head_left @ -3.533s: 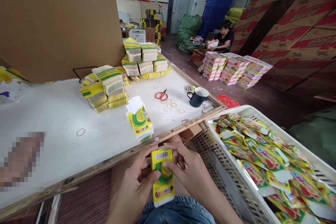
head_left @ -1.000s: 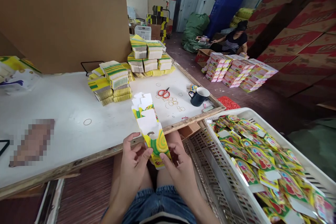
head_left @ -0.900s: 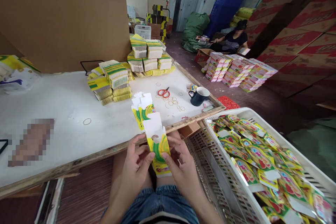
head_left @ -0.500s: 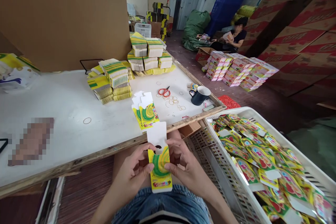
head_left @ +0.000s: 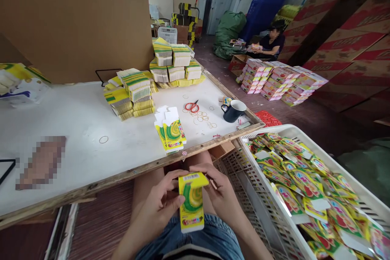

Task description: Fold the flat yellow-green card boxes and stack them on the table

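Note:
A small yellow and green cardboard box (head_left: 191,207) is held above my lap, its top flap folded forward with a barcode showing. My left hand (head_left: 166,199) pinches its left edge, thumb on the front. At the upper right, my right hand (head_left: 217,185) has its fingers behind and along the flap; the fingertips are partly hidden. Just beyond, a few similar flat boxes (head_left: 172,132) with white flaps lie overlapped at the table edge.
On the white table (head_left: 76,118) are stacks of folded cartons (head_left: 135,89), red scissors (head_left: 192,107), rubber bands and a dark mug (head_left: 234,111). A white crate (head_left: 274,197) full of printed packets stands at my right. Another person (head_left: 269,44) sits behind pink boxes (head_left: 280,77).
The white top flap, upright before, is now folded down toward me over the box's front. My right hand has moved up to the flap. The other person has lowered the item they hold.

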The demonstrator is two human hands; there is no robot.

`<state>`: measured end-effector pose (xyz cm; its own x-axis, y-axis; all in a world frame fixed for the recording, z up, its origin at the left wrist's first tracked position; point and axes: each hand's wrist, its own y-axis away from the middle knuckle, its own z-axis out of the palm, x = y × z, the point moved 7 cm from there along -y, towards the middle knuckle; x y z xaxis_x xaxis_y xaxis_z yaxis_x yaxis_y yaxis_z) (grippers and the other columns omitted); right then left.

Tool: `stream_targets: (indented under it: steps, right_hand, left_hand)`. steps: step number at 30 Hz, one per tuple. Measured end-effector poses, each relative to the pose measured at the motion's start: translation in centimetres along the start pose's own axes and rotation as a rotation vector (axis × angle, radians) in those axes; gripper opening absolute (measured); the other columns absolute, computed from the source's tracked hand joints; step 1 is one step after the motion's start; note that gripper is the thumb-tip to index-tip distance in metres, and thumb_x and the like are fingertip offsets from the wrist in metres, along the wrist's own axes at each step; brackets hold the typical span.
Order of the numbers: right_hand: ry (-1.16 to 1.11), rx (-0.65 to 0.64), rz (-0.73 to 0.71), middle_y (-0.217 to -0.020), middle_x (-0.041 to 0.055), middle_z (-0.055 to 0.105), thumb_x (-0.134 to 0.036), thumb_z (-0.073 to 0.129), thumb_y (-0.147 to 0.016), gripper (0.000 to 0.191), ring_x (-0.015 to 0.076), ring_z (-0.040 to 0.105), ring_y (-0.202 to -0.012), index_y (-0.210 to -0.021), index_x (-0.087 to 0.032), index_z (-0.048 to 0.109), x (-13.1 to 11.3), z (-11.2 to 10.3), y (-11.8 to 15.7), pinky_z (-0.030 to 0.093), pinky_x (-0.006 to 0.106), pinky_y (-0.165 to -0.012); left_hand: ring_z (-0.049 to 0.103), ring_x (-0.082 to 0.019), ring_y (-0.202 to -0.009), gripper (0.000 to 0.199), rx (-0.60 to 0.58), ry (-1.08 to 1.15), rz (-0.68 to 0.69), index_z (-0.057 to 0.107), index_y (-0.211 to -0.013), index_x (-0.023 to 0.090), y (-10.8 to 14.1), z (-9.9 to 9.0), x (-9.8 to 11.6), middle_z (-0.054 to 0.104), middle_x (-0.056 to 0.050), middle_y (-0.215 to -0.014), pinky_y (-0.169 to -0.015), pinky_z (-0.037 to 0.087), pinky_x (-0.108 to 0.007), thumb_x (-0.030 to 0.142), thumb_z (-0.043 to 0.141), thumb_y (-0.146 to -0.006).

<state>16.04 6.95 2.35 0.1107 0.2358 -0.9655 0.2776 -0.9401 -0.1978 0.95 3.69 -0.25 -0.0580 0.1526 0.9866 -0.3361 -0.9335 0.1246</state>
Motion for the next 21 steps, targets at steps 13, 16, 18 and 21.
stream_targets:
  steps: [13,16,18,21]
  right_hand:
    - [0.328,-0.103,0.29,-0.075,-0.0037,0.072,-0.013,0.067,-0.073,0.04,0.0188,0.065,-0.064,-0.109,-0.027,0.056,2.5,1.3,0.0,0.044,0.026,-0.059]
    - [0.293,-0.101,0.32,-0.08,-0.0026,0.073,-0.013,0.069,-0.071,0.046,0.0195,0.066,-0.068,-0.113,-0.027,0.056,2.8,1.6,0.0,0.045,0.026,-0.06]
    - [0.281,-0.083,0.297,-0.083,-0.0026,0.073,-0.014,0.071,-0.069,0.049,0.0183,0.065,-0.066,-0.114,-0.029,0.059,2.7,1.5,0.0,0.044,0.025,-0.059]
    - [0.26,-0.11,0.239,-0.078,-0.003,0.071,-0.021,0.074,-0.071,0.05,0.0155,0.059,-0.059,-0.118,-0.03,0.061,2.5,1.4,0.1,0.041,0.024,-0.054]
  left_hand:
    - [0.063,-0.025,-0.112,0.044,0.042,-0.105,0.011,0.046,-0.136,0.029,0.2,0.2,-0.4,0.058,-0.009,-0.136,-0.089,0.054,-0.033,0.022,0.051,-0.092]
    - [0.065,-0.025,-0.108,0.04,0.032,-0.047,-0.006,0.049,-0.132,0.026,0.2,0.2,-0.3,0.06,-0.01,-0.133,-0.087,0.054,-0.034,0.025,0.052,-0.092]
    - [0.064,-0.026,-0.109,0.039,0.043,-0.021,-0.014,0.05,-0.13,0.025,0.2,0.0,-0.4,0.062,-0.011,-0.131,-0.088,0.054,-0.035,0.027,0.054,-0.091]
    - [0.063,-0.027,-0.112,0.04,0.079,-0.021,-0.02,0.052,-0.127,0.024,0.2,-0.4,-0.5,0.063,-0.011,-0.129,-0.09,0.053,-0.035,0.029,0.059,-0.088]
